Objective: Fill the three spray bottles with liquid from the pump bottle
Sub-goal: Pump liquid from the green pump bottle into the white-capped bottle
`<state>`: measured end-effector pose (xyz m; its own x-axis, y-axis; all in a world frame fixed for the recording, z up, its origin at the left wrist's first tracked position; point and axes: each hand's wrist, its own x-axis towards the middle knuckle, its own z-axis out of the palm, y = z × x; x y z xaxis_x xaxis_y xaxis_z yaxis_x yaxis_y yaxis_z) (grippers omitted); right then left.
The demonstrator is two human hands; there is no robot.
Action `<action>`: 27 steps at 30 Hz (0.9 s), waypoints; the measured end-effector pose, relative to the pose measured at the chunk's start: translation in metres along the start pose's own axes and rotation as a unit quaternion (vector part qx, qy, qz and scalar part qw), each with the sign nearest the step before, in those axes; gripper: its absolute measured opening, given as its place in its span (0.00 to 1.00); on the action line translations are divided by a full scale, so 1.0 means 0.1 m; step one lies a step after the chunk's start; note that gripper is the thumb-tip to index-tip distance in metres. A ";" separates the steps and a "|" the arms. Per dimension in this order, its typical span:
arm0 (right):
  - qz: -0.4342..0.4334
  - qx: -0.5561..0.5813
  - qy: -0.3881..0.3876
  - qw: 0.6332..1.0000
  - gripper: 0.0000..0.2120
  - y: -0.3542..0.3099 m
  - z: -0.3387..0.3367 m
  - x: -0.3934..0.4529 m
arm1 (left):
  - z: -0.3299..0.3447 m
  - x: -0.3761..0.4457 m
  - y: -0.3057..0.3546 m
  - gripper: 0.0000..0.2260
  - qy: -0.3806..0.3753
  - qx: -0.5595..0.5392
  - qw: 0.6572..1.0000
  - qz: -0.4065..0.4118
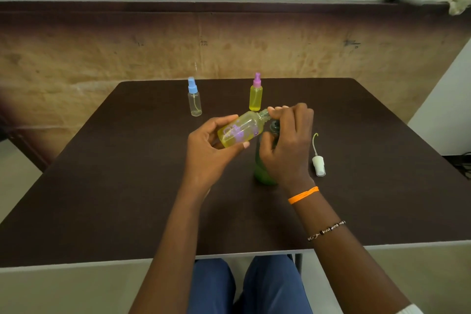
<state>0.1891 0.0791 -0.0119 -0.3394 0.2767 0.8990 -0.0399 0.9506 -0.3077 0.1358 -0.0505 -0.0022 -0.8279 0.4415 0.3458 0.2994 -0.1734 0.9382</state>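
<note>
My left hand [209, 145] grips an uncapped spray bottle [240, 129] of yellow liquid, tilted with its neck pointing right. The neck meets the top of the green pump bottle [262, 173], which stands on the table mostly hidden behind my right hand [288, 140]. That hand's fingers curl over the pump head. A white spray cap [318, 164] with its tube lies on the table to the right. Farther back stand a clear spray bottle with a blue cap [194, 98] and a yellow-filled spray bottle with a purple cap [256, 94].
All of it sits on a dark brown table [127, 186] whose front edge lies just above my knees. A brown wall panel runs behind the table. Cables lie on the floor at the far right.
</note>
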 end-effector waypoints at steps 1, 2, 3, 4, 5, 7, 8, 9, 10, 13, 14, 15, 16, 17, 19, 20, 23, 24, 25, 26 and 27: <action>-0.003 -0.008 0.002 1.000 0.14 0.03 0.02 -0.03 | 0.00 -0.01 -0.01 0.22 0.000 0.001 1.000 -0.002; -0.004 -0.013 0.005 1.000 0.15 0.05 0.04 -0.05 | 0.01 -0.02 -0.03 0.22 0.000 0.002 1.000 -0.005; -0.003 -0.017 0.008 1.000 0.15 0.06 0.05 -0.07 | 0.01 -0.02 -0.03 0.22 0.000 0.004 1.000 -0.007; -0.002 -0.018 0.009 1.000 0.14 0.07 0.06 -0.08 | 0.01 -0.02 -0.04 0.22 0.001 0.005 1.000 -0.008; 0.000 -0.016 0.009 1.000 0.14 0.07 0.07 -0.09 | 0.00 -0.03 -0.04 0.22 0.001 0.007 1.000 -0.009; -0.002 -0.008 0.004 1.000 0.13 0.06 0.07 -0.04 | 0.00 -0.02 -0.02 0.22 0.000 0.008 1.000 -0.007; -0.003 -0.003 0.002 1.000 0.13 0.05 0.06 -0.01 | -0.01 -0.01 -0.01 0.22 0.000 0.008 1.000 -0.008; -0.001 0.002 0.002 1.000 0.12 0.03 0.05 0.02 | -0.01 -0.01 -0.01 0.22 -0.001 0.006 1.000 -0.008; 0.006 0.008 0.005 1.000 0.11 0.02 0.03 0.04 | -0.01 -0.01 0.00 0.22 -0.001 0.004 1.000 -0.008; 0.012 0.013 0.020 1.000 0.12 0.00 0.02 0.03 | 0.01 0.00 0.01 0.22 -0.003 0.000 1.000 -0.004; 0.007 0.009 0.024 1.000 0.13 0.01 0.02 0.01 | 0.01 0.00 0.01 0.22 -0.003 0.002 1.000 -0.003; 0.004 0.007 0.026 1.000 0.14 0.03 0.04 -0.01 | 0.01 0.00 0.00 0.22 -0.003 0.005 1.000 -0.003; 0.005 0.007 0.027 1.000 0.14 0.06 0.05 -0.02 | 0.01 0.00 -0.01 0.22 -0.003 0.008 1.000 -0.004; 0.008 0.007 0.029 1.000 0.14 0.07 0.06 -0.03 | 0.01 0.00 -0.02 0.22 -0.003 0.010 1.000 -0.005; 0.008 0.005 0.028 1.000 0.13 0.07 0.07 -0.04 | 0.01 -0.01 -0.03 0.22 -0.004 0.011 1.000 -0.002; 0.007 0.007 0.023 1.000 0.13 0.07 0.06 -0.03 | 0.01 -0.01 -0.03 0.22 -0.005 0.011 1.000 -0.001; 0.014 0.022 0.009 1.000 0.11 0.02 0.02 0.02 | 0.01 -0.01 -0.01 0.22 -0.004 0.010 1.000 0.000; 0.020 0.029 0.009 0.999 0.11 0.00 0.01 0.05 | 0.02 -0.01 0.00 0.21 -0.004 0.007 1.000 -0.001; 0.027 0.036 0.011 0.999 0.10 -0.01 -0.01 0.07 | 0.02 -0.01 0.00 0.21 -0.004 0.004 1.000 -0.001; 0.033 0.042 0.014 0.998 0.09 -0.03 -0.01 0.07 | 0.02 0.00 0.01 0.21 -0.004 0.002 1.000 -0.001; 0.036 0.044 0.017 0.998 0.09 -0.03 -0.01 0.06 | 0.02 -0.01 0.01 0.21 -0.004 0.001 1.000 -0.001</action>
<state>0.1881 0.0779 -0.0048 -0.3115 0.3492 0.8838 -0.1000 0.9128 -0.3959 0.1374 -0.0494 -0.0013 -0.8241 0.4495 0.3446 0.2989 -0.1716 0.9387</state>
